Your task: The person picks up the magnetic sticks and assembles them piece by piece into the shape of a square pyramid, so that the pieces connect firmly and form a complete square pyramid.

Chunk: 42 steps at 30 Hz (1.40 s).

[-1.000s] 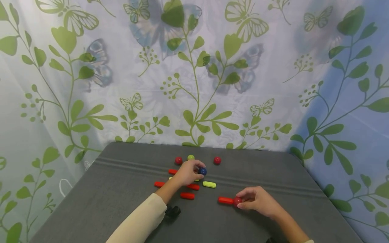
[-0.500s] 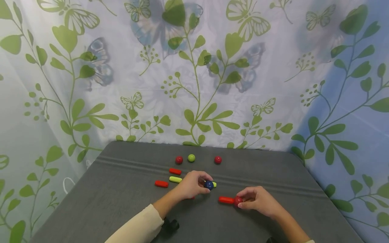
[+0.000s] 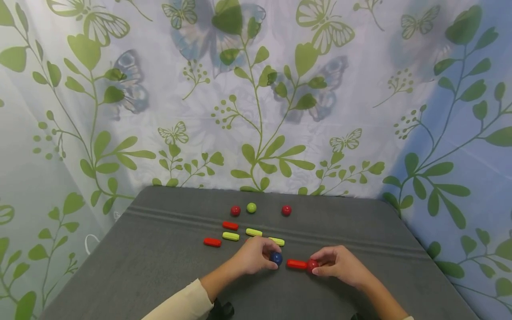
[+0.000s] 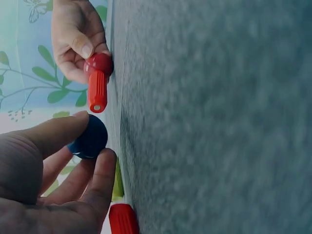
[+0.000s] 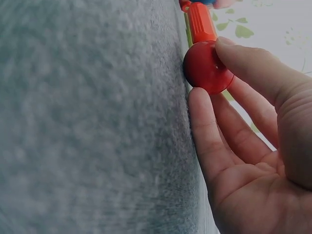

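My left hand pinches a dark blue ball between thumb and fingers. The left wrist view shows this blue ball just short of the small metal tip of a red ribbed rod, a narrow gap between them. At the rod's other end is a shiny red ball, touching it, and my right hand pinches that ball by the fingertips. In the head view the red rod points left, toward the blue ball. Part of a yellow-green rod is hidden behind my left hand.
Further back on the grey table are two red balls, one left and one right, and a green ball. Left of centre lie red rods and yellow-green rods. A patterned curtain hangs behind.
My left hand has carried the blue ball toward me and slightly right, from the back rods to beside the red rod's left end. The right hand has stayed in place with the red ball.
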Tool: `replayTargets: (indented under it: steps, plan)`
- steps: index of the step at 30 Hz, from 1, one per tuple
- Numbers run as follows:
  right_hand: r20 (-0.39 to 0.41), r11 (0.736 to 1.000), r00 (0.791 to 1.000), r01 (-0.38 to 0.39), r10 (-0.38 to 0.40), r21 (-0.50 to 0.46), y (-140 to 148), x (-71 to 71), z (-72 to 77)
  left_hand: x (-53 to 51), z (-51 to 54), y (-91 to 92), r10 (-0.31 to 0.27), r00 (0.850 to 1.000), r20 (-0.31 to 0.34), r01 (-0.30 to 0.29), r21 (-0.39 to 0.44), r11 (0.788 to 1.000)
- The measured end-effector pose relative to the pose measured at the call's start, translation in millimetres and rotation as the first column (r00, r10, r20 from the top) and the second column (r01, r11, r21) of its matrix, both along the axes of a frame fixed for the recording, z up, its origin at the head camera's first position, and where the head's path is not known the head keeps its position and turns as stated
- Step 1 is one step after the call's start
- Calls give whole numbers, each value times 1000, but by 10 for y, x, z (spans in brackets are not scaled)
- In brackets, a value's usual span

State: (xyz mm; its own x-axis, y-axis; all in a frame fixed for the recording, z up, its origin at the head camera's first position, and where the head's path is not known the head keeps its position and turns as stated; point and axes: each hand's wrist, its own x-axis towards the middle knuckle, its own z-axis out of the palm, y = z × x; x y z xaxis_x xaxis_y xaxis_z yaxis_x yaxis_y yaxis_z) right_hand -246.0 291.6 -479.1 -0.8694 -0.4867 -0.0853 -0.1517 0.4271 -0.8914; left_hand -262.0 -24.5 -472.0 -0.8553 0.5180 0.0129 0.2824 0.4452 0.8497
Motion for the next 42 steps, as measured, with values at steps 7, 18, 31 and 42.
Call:
replayTargets:
  steps: [7, 18, 31, 42]
  plan:
    - [-29, 1000, 1000, -8, 8, -10, -46, 33, -5, 70, 26, 67, -2, 1000, -23, 1, -38, 999]
    - [-20, 1000, 1000, -13, 12, -8, -109, 40, -2, 65, 16, 72, -21, 998, -53, 14, -119, 993]
    - [-161, 996, 984, -60, 70, 65, -373, 6, 28, 42, 150, -372, -129, 942, -311, -13, -417, 909]
    - [-229, 981, 959, -135, 165, 140, -512, 23, 36, 34, 143, -483, -159, 941, -300, -1, -470, 883]
